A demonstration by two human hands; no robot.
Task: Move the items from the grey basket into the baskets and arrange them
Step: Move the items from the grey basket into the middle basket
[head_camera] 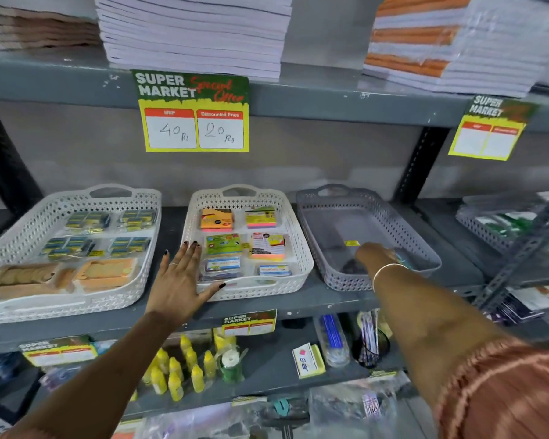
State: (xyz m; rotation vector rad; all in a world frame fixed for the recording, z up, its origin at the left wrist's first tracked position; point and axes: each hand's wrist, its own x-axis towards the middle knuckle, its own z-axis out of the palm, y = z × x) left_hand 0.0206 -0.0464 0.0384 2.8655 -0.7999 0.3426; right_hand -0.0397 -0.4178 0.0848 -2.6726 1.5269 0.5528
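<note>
The grey basket [327,210] stands at the right of the middle shelf; its floor looks bare apart from a small yellow sticker [351,243]. My right hand [374,256] reaches down into its near end, fingers curled; whether it holds anything is hidden. The middle white basket [194,217] holds sticky-note pads [260,218] and small boxed packs in rows. My left hand [179,278] lies flat and spread against that basket's near left corner, holding nothing. The left white basket [19,229] holds blue-and-yellow packs [88,220] and tan paper tags [105,272].
Stacks of notebooks [194,36] fill the upper shelf, with a price sign [193,112] hanging from its edge. Another grey basket [476,226] sits at the far right. The lower shelf carries yellow glue bottles [175,372], an eraser box [308,361] and pens.
</note>
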